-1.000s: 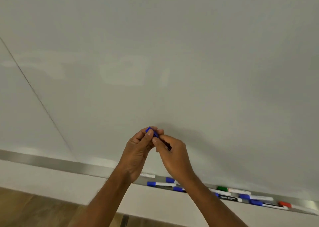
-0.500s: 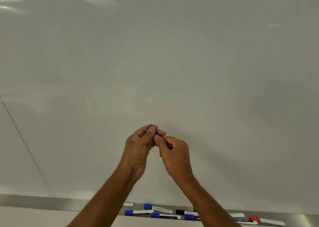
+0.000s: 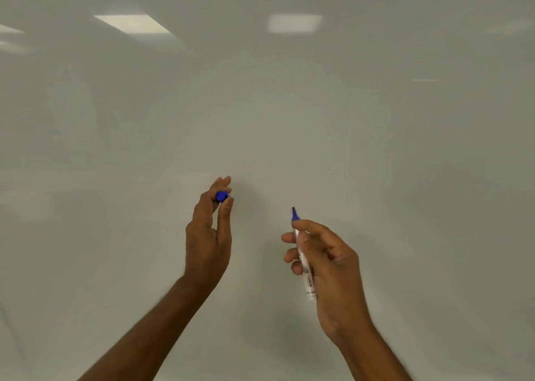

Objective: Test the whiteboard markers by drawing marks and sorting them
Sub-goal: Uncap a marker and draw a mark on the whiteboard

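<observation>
Two bare hands are raised before a whiteboard (image 3: 289, 114), whose pale grey-white face fills the whole view. At upper left the board reflects a ceiling light panel (image 3: 133, 23), and a fainter panel reflection (image 3: 294, 23) shows further right at the same height.

Left of centre, the left hand (image 3: 207, 241) points its fingers up. Its thumb and fingertips are pinched on a blue marker cap (image 3: 222, 196), only one end of which shows between them. The cap is held well apart from the marker, with bare board between the two hands.

Right of centre, the uncapped whiteboard marker (image 3: 308, 282) stands nearly upright, its top leaning slightly left. It has a white barrel with dark print, a blue collar and a dark tip (image 3: 293, 208) pointing upward. The right hand (image 3: 333, 267) is wrapped round the barrel, with thumb and forefinger clamped just below the collar and the other fingers curled behind it. Whether the tip touches the board cannot be told. Both forearms rise from the lower edge, somewhat blurred.
</observation>
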`<state>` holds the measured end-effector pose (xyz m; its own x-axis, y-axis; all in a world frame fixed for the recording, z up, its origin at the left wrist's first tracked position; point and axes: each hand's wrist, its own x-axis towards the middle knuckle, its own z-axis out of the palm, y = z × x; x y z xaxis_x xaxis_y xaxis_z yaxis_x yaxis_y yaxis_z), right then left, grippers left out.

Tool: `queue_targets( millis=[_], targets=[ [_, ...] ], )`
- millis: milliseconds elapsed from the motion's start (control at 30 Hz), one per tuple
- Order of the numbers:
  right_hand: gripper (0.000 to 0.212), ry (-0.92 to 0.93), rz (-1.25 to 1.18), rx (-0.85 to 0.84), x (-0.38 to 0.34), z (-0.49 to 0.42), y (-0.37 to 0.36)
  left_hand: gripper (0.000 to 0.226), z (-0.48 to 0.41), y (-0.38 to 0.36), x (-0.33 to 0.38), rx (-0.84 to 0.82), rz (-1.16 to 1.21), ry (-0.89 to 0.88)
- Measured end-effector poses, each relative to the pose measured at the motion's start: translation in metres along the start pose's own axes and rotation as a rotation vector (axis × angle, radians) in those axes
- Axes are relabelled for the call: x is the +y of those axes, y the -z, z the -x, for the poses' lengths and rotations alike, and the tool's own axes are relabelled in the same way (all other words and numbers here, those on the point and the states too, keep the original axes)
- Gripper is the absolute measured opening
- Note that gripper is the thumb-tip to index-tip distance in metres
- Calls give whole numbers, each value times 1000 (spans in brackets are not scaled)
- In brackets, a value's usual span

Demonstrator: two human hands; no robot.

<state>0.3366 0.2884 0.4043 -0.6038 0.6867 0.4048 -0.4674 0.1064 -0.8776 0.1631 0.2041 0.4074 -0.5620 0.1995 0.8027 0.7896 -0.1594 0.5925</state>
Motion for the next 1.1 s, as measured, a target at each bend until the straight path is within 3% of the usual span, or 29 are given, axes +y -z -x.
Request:
queue_targets(
  millis=[100,167,400,633,867,1100],
  targets=[
    [31,-124,-367,-21,-14,-9,8,45,-12,-7,-10,-17,-101,-102],
    [33,-139,-467,-10,-21,-17,14,48,-21,-13,-17,-25,-153,-155],
    [31,206,-144,133,-29,-43,12,45,-52,-38,-27,30,-229,-355],
    [18,534,146,271,-34,-81,-7,51,-60,-48,-43,44,-284,-399],
    [3,676,347,337,-30,-108,-1,56,-63,-51,-48,55,-304,-421],
    [15,603,461,356,13,-81,28,56,-63,-51,-49,42,-326,-424]
  ],
)
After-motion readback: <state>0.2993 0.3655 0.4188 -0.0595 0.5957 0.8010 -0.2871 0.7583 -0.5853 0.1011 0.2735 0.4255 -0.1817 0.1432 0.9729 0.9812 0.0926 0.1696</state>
